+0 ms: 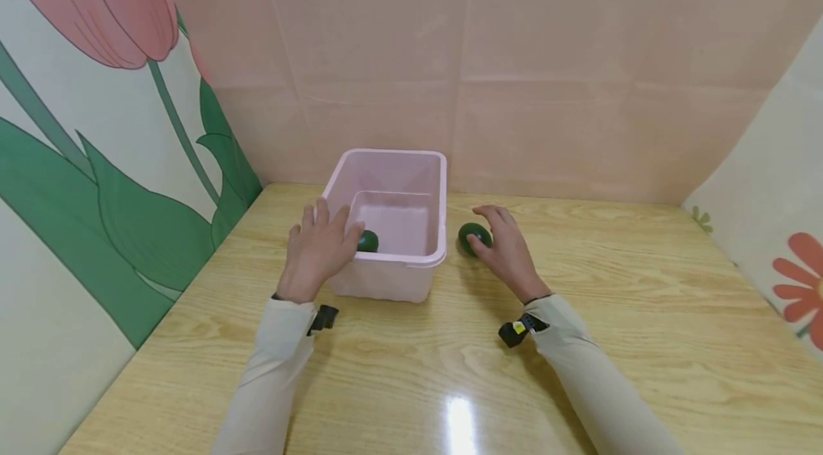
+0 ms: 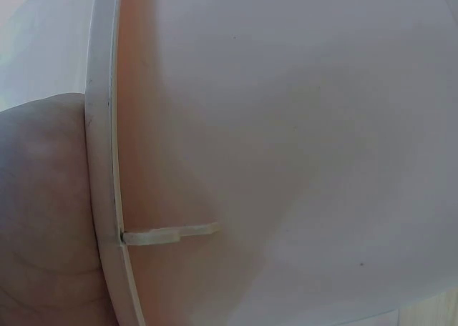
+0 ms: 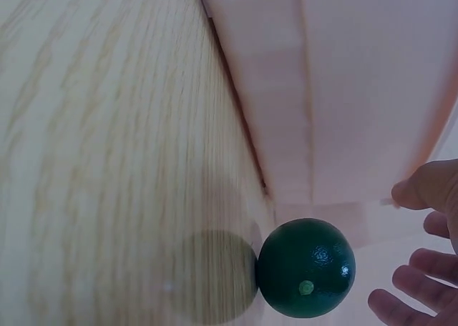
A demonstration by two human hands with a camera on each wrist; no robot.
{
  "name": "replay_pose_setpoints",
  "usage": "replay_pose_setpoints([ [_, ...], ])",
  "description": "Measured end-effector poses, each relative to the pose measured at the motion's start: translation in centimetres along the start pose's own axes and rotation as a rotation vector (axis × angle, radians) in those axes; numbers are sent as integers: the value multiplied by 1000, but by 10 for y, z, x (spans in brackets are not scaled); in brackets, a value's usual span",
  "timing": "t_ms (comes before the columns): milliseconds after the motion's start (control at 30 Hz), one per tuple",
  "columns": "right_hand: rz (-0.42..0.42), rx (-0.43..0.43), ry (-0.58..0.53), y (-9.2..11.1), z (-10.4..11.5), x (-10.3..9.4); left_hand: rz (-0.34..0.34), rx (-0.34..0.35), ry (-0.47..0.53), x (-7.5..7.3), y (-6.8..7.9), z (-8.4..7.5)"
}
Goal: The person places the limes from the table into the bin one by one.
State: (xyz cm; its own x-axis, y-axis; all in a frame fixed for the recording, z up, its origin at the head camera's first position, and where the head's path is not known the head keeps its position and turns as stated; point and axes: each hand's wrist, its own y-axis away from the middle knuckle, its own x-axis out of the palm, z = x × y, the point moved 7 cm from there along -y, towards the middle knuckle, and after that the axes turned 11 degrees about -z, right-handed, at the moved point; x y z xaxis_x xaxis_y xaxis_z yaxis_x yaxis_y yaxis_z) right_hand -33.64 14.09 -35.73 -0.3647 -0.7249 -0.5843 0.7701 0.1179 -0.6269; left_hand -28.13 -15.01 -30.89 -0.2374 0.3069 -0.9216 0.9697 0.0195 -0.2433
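A glossy dark green fruit (image 3: 306, 269) with a pale stem scar sits on the table, just right of a pink plastic bin (image 1: 386, 278). Over this fruit my right hand (image 1: 508, 255) reaches with thumb and fingers apart; a gap shows between them and the fruit in the right wrist view. My left hand (image 1: 321, 248) lies across the bin's front left corner, fingers spread. Its palm meets the rim (image 2: 104, 140) in the left wrist view. A second green fruit (image 1: 368, 241) lies inside the bin beside the left thumb, partly hidden by that hand.
The wood-grain table (image 1: 386, 383) meets a pink wall covering (image 1: 546, 83) close behind the bin. At the left stands a panel printed with a tulip (image 1: 122, 5), and at the right one with a red flower (image 1: 804, 283).
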Motion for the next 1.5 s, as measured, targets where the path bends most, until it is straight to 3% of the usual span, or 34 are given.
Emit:
replay_pose_setpoints([
  [833, 61, 50, 6, 5, -12, 12, 13, 0, 5, 1, 1, 0],
  [1500, 82, 57, 6, 6, -20, 16, -15, 9, 5, -1, 0, 0],
])
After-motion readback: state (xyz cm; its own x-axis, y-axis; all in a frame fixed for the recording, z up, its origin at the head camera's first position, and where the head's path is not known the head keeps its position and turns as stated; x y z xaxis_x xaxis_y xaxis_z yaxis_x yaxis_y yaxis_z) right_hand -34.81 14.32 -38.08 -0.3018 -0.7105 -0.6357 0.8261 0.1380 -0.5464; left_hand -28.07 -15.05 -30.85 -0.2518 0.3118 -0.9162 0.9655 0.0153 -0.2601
